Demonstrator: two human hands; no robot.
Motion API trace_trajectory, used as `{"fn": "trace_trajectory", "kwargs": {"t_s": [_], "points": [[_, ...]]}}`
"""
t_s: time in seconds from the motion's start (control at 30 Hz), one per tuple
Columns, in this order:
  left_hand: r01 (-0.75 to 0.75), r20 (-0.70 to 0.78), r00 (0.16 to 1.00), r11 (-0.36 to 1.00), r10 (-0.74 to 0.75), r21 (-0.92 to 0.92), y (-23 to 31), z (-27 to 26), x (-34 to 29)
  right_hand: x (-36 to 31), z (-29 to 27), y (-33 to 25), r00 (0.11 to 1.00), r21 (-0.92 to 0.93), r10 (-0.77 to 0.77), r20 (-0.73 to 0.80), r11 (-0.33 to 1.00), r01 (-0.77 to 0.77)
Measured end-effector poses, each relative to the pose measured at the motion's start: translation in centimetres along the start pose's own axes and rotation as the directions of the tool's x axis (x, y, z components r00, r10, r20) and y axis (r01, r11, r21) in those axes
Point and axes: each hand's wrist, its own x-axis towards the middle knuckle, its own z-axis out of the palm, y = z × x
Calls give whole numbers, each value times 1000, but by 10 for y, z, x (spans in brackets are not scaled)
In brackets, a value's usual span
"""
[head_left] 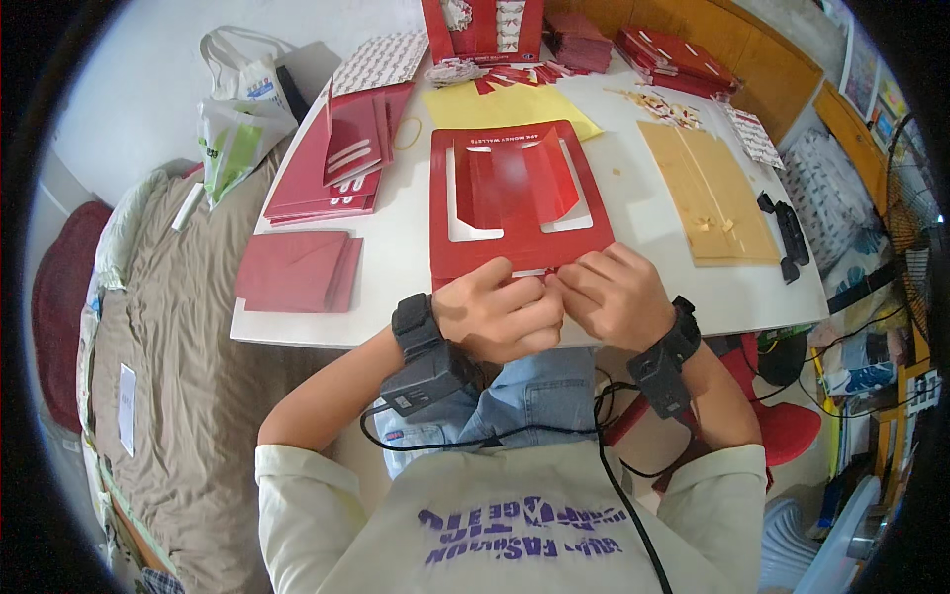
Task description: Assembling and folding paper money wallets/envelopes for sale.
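A red cardboard window box (515, 255) lies on the white table in front of me, with two cut-out openings and red flaps folded up in its middle. My left hand (503, 312) is closed at the box's near edge, its fingers curled. Close beside it, my right hand (616, 297) pinches the same edge, thumb and fingertips together. The fingertips of both hands nearly meet near a narrow pale slit. What exactly lies between them is partly hidden by the fingers. Black devices are strapped round both wrists.
Red envelopes (297, 272) and stacked red card pieces (317, 198) lie at left. Behind the box are a yellow sheet (495, 107) and an upright red display box (485, 30). Tan card sheets (708, 198) and a black object (787, 233) lie at right. Cables hang by my lap.
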Motion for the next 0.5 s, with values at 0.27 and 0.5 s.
{"fn": "trace_trajectory", "kwargs": {"t_s": [0.27,0.5], "points": [[50,153,987,997,-58,60,-6,1,-11,-16,5,101,834,-246,495,242,863,-441],[84,308,948,996,-77,-8,-6,1,-11,-26,43,223,509,-419,750,423,660,-624]]}}
